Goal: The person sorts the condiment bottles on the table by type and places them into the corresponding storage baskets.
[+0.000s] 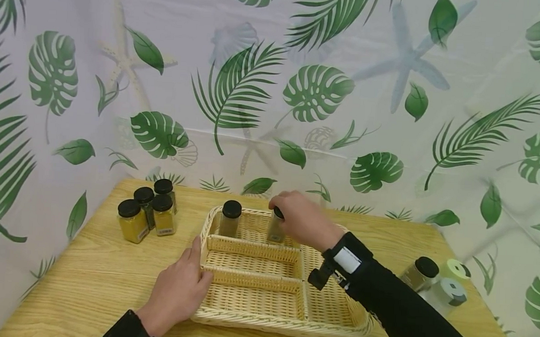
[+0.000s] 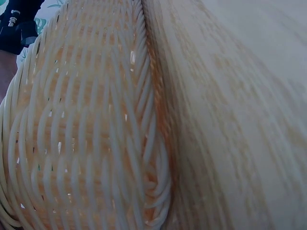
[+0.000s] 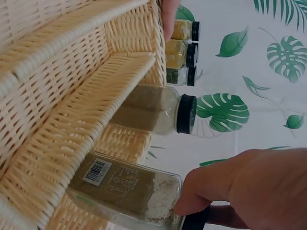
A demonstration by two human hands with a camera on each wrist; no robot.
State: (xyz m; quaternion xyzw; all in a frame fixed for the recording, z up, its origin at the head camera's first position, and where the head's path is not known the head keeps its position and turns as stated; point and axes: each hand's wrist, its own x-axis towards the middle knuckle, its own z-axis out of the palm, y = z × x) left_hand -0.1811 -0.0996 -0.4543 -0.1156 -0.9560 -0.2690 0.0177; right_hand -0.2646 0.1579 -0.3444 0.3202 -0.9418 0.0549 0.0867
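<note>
Being pinched at top in grip of right hand: one jar, inside wicker basket; rim touched by left hand, fingers extended.

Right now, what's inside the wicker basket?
The far compartment holds a left jar and a right jar, the latter gripped by the right hand. The forearm hides part of the right compartment.

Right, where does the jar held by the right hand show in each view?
Head: the jar is just below centre, under the right hand.
Left wrist: not in it.
Right wrist: lower left of centre, its lid toward the right.
Shared landmark: the wicker basket, in all three.
</note>
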